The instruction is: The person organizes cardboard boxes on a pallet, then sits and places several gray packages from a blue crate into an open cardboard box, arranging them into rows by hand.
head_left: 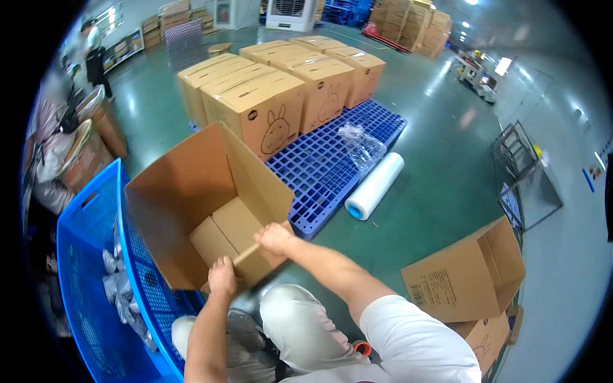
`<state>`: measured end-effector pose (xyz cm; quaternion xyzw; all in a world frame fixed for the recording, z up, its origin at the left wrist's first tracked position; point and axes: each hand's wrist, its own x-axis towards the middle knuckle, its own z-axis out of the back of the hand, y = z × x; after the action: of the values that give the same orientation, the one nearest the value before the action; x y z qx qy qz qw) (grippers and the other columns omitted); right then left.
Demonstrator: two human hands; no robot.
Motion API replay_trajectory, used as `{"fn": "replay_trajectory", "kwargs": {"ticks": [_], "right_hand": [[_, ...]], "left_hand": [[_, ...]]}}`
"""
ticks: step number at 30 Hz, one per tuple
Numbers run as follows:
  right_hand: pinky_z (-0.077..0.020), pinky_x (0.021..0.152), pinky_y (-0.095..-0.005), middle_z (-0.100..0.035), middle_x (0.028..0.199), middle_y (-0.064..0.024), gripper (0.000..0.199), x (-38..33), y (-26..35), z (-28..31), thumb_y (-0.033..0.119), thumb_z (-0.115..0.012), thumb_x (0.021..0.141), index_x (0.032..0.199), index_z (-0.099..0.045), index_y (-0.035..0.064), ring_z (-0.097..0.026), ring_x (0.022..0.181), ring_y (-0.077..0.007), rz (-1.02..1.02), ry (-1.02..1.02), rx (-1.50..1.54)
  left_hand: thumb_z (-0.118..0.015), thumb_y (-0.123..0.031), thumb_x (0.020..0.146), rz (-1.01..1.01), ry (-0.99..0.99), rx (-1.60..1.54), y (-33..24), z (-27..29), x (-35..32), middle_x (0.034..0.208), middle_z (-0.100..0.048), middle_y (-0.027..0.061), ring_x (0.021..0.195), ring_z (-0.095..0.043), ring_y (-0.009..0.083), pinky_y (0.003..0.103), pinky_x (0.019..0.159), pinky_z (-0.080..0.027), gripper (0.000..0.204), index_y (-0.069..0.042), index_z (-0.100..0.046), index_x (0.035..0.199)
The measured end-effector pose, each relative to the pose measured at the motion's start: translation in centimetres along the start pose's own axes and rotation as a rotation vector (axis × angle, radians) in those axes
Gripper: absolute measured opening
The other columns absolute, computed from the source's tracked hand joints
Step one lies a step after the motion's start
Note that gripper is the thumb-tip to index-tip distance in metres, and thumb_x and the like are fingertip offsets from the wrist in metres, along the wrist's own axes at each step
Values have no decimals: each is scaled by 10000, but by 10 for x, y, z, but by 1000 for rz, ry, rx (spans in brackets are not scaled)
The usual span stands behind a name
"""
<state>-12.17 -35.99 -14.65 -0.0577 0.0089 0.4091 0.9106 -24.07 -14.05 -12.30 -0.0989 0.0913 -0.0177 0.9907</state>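
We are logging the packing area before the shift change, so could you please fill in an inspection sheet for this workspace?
Surface: green floor, glossy.
Job's things: open cardboard box, tilted toward the person, nothing seen inside.
Clutter: stretch-film roll and crumpled film on blue pallet; open box at right.
Hands: left hand and right hand grip the box's near flap.
Cables: nothing seen.
Surroundings: blue crate holding grey bags; sealed boxes on the pallet; a person at far left.

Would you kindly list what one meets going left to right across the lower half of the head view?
Blue crate → left hand → open cardboard box → right hand → roll of stretch film → empty carton on its side.
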Motion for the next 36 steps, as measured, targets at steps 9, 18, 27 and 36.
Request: {"fn": "replay_trajectory", "kwargs": {"ticks": [9, 18, 27, 36], "right_hand": [[-545, 836, -438, -670, 963, -123, 229, -106, 62, 1, 333, -613, 891, 957, -620, 114, -660, 992, -317, 112, -68, 438], [-537, 859, -435, -653, 1056, -108, 204, -87, 72, 37, 261, -619, 834, 1001, -611, 143, -643, 1057, -302, 64, 102, 459], [-554, 734, -433, -645, 927, -99, 174, -110, 75, 5, 269, -648, 822, 916, -606, 129, -659, 960, -297, -70, -37, 472], [-543, 712, -447, -627, 887, -96, 109, -119, 71, 12, 219, -633, 839, 870, -597, 121, -649, 916, -307, -126, -47, 475]], "left_hand": [[-639, -176, 828, -149, 601, 169, -1, 43, -62, 1127, -688, 204, 1051, -677, 347, 450, 898, -548, 325, -29, -625, 1117], [-681, -538, 850, 538, -72, 349, 79, 97, -30, 1630, -165, 251, 1534, -64, 377, 516, 1235, -13, 1065, 94, -167, 1537], [-569, -98, 851, 261, -467, 412, 84, 54, 10, 1662, -54, 208, 1542, -12, 372, 517, 1240, -6, 816, 68, -182, 1550], [-780, -419, 765, 804, -321, 302, 110, 93, 17, 1621, -76, 310, 1515, -9, 472, 615, 1200, -4, 1123, 81, -146, 1545]]}}
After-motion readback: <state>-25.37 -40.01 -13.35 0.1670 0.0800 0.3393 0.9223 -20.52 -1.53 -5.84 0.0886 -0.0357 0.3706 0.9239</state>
